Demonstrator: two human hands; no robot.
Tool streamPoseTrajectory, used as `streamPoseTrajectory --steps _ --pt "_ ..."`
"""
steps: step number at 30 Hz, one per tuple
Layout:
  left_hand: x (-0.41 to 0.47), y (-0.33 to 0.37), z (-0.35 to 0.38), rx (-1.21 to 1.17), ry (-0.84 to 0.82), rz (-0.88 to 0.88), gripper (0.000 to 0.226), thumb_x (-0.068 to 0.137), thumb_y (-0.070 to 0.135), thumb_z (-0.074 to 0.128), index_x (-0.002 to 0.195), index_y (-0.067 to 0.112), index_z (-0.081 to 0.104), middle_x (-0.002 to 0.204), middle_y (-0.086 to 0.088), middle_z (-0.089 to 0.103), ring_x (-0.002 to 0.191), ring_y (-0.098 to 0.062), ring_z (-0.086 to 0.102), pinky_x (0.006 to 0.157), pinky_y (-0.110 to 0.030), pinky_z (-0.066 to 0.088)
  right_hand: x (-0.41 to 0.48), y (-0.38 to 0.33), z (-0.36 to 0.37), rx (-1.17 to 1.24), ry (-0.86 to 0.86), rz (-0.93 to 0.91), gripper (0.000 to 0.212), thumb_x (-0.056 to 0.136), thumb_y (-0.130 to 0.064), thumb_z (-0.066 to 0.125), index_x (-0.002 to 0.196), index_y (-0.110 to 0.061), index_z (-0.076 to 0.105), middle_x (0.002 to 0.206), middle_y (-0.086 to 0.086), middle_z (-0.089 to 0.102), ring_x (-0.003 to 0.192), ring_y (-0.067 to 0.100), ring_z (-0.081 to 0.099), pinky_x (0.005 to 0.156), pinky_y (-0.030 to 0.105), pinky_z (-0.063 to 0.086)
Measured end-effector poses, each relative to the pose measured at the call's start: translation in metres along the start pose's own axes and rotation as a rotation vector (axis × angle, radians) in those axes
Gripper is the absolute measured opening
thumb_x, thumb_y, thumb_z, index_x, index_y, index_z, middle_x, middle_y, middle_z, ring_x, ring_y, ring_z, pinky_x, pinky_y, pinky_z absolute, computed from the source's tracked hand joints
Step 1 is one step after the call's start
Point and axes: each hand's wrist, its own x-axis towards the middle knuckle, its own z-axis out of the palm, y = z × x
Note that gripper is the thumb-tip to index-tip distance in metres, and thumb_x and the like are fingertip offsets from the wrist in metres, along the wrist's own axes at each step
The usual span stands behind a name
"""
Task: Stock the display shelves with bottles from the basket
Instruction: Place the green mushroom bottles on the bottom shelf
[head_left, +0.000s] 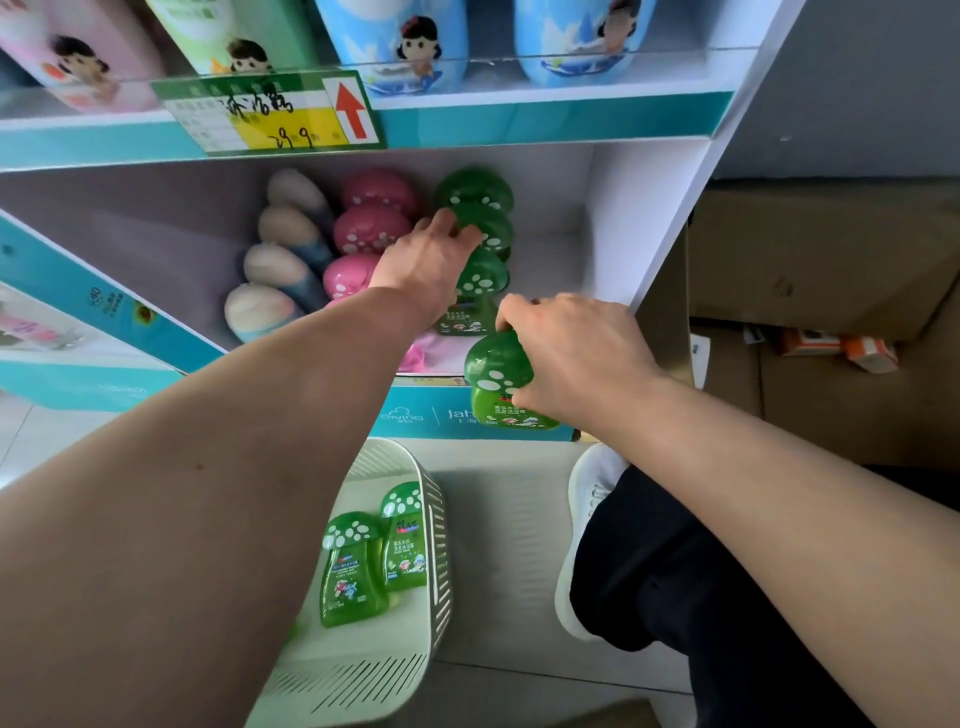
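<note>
Down on the lower white display shelf (561, 249), a row of green plastic bottles with spotted mushroom-shaped caps (480, 234) runs front to back, next to a row of pink mushroom-cap bottles (371, 228) and a row of pale beige-capped blue bottles (291, 260) further left. The left hand (426, 260) reaches into the shelf with fingers resting on the cap of one of the green bottles in the row; can't really tell if it's gripping it or just touching.

The right hand (576, 353) is closed around another green mushroom-cap bottle (501, 379), holding it at the front edge of the shelf, just in front of the green row (cap tilted toward the camera, label facing down-ish).

On the floor below sits a white slotted plastic basket (436, 561) with two more green mushroom-cap bottles (374, 556) lying side by side inside, partly hidden by the left forearm. A white sneaker (587, 519) and dark trouser leg are right beside the basket. A green and yellow price tag with a red arrow (270, 111) hangs on the shelf edge above.
</note>
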Motion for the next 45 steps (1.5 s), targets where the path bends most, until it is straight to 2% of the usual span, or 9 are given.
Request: streamPoseTrajectory --steps 6,10,13,16,19,25,31,36,45 --pt "-0.011 -0.001 -0.007 -0.041 -0.011 -0.034 0.072 0.072 0.004 0.078 0.133 0.011 0.041 0.129 -0.011 0.043 0.120 -0.030 0.046 0.096 -0.046 0.044 0.006 0.000 0.001 -0.020 -0.022 0.020 0.053 0.071 -0.034 0.076 0.116 -0.026 0.050 0.099 -0.003 0.066 0.097 0.023 0.061 0.066 0.031 0.038" --pt "-0.033 -0.012 -0.019 -0.069 0.046 -0.045 0.059 0.078 -0.002 0.068 0.131 0.011 0.045 0.128 -0.010 0.045 0.120 -0.030 0.046 0.092 -0.047 0.045 0.009 -0.005 -0.003 -0.011 -0.022 0.030 0.052 0.070 -0.037 0.076 0.114 -0.026 0.050 0.097 -0.001 0.065 0.096 0.024 0.061 0.066 0.032 0.037" --pt "-0.065 -0.025 -0.026 -0.105 0.104 -0.041 0.053 0.077 0.005 0.064 0.127 0.014 0.050 0.124 -0.009 0.048 0.117 -0.030 0.047 0.088 -0.046 0.045 0.012 -0.012 -0.004 -0.002 -0.022 0.034 0.053 0.069 -0.039 0.076 0.113 -0.027 0.050 0.098 -0.001 0.065 0.096 0.024 0.060 0.066 0.031 0.036" --pt "-0.105 -0.038 -0.029 -0.175 0.148 -0.049 0.043 0.081 0.010 0.061 0.123 0.014 0.054 0.122 -0.011 0.051 0.114 -0.031 0.049 0.087 -0.044 0.045 0.019 -0.020 -0.002 -0.012 -0.011 0.037 0.057 0.070 -0.038 0.077 0.119 -0.027 0.050 0.101 0.000 0.066 0.098 0.025 0.060 0.068 0.032 0.041" --pt "-0.147 -0.052 -0.023 -0.184 0.184 -0.070 0.039 0.082 0.004 0.060 0.120 0.014 0.055 0.118 -0.009 0.054 0.108 -0.030 0.053 0.084 -0.044 0.049 0.030 -0.030 0.002 -0.006 0.002 0.053 0.060 0.071 -0.036 0.078 0.122 -0.025 0.049 0.106 0.002 0.065 0.101 0.026 0.060 0.075 0.035 0.047" --pt "-0.177 -0.071 -0.018 -0.212 0.054 -0.152 0.040 0.080 0.006 0.066 0.118 0.017 0.056 0.116 -0.005 0.055 0.106 -0.026 0.054 0.085 -0.039 0.049 0.052 -0.042 0.013 -0.002 0.065 0.095 0.061 0.074 -0.036 0.079 0.125 -0.023 0.048 0.117 0.004 0.062 0.110 0.027 0.057 0.080 0.037 0.047" --pt "-0.167 -0.077 -0.015 -0.227 -0.012 -0.177 0.045 0.081 0.005 0.064 0.123 0.016 0.054 0.115 -0.005 0.056 0.101 -0.026 0.056 0.079 -0.037 0.049 0.066 -0.041 0.024 -0.023 0.057 0.121 0.064 0.073 -0.034 0.080 0.127 -0.021 0.047 0.126 0.007 0.044 0.110 0.029 0.052 0.083 0.041 0.048" --pt "-0.158 -0.081 -0.015 -0.262 0.014 -0.198 0.040 0.084 0.008 0.063 0.122 0.018 0.056 0.116 -0.006 0.056 0.101 -0.027 0.056 0.078 -0.035 0.046 0.069 -0.041 0.045 -0.033 0.026 0.110 0.066 0.074 -0.032 0.080 0.129 -0.019 0.047 0.127 0.008 0.043 0.117 0.029 0.046 0.086 0.043 0.049" --pt "-0.158 -0.088 -0.011 -0.241 -0.016 -0.212 0.036 0.084 0.009 0.064 0.119 0.015 0.059 0.116 -0.007 0.058 0.100 -0.028 0.059 0.080 -0.035 0.048 0.072 -0.042 0.056 -0.069 0.032 0.124 0.065 0.075 -0.030 0.079 0.129 -0.016 0.045 0.126 0.012 0.044 0.113 0.032 0.047 0.082 0.044 0.049"
